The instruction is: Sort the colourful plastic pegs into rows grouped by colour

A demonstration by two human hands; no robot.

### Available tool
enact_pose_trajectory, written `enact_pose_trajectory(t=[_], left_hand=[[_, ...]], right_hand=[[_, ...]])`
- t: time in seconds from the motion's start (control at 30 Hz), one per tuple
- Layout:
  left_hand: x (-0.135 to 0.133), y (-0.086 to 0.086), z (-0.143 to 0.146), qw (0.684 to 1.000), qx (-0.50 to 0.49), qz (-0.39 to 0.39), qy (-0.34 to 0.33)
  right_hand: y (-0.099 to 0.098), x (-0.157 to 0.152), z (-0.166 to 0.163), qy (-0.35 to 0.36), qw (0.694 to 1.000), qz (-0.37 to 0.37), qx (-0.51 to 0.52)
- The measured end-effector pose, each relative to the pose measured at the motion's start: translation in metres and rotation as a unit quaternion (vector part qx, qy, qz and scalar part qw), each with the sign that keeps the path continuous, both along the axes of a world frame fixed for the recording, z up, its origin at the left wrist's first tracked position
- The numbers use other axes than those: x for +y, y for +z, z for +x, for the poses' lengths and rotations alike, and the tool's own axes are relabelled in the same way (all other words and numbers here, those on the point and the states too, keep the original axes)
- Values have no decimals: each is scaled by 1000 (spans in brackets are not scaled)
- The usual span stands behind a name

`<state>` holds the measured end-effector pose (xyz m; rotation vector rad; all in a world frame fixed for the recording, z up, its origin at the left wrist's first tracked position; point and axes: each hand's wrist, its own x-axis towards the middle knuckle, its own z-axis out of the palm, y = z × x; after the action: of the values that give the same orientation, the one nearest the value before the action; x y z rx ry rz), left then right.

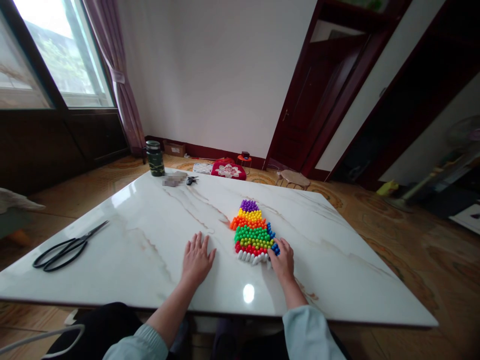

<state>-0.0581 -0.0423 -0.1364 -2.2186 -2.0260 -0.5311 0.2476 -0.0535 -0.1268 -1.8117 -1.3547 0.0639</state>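
Observation:
A cluster of coloured round-headed pegs (pixel 253 232) lies on the white marble table (pixel 157 250), banded purple, yellow, orange, green, red, with blue ones on the right and white ones at the near end. My right hand (pixel 283 261) rests at the cluster's near right corner, fingers bent against the blue and white pegs. My left hand (pixel 196 259) lies flat on the tabletop, fingers stretched out, a little left of the cluster and not touching it.
Black scissors (pixel 66 247) lie near the table's left edge. A camouflage bottle (pixel 155 158), a blurred object and keys (pixel 191 179) sit at the far left corner. On the floor beyond are a red cushion (pixel 228 170) and a small stool (pixel 294 178).

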Motion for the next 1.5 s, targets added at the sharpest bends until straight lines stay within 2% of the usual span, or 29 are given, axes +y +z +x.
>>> enact_pose_trajectory(t=[0.23,0.4,0.5,0.67,0.8,0.93,1.1,1.33,1.5], left_hand=[[-2,1,-1,1000,-27,-4,-13],[-11,2,7,985,-71,17,-156],[-10,5,29,976,-112,-11,-189],[9,10,77,959,-169,-34,-225],[20,15,93,945,-177,-55,-271],[20,21,92,935,-197,-66,-289],[16,28,90,924,-223,-61,-305],[15,28,88,911,-268,-44,-311],[6,35,66,904,-273,-56,-324]], right_hand=[[-8,-10,-6,-5,994,42,104],[-19,-4,5,-14,984,45,174],[-19,11,14,27,981,36,189],[-14,24,11,121,982,24,146],[-8,19,1,177,983,14,46],[-6,15,-6,187,982,-1,-10],[-8,16,-14,172,985,0,3],[-11,16,-24,164,986,5,23],[-15,4,-57,130,991,14,27]])
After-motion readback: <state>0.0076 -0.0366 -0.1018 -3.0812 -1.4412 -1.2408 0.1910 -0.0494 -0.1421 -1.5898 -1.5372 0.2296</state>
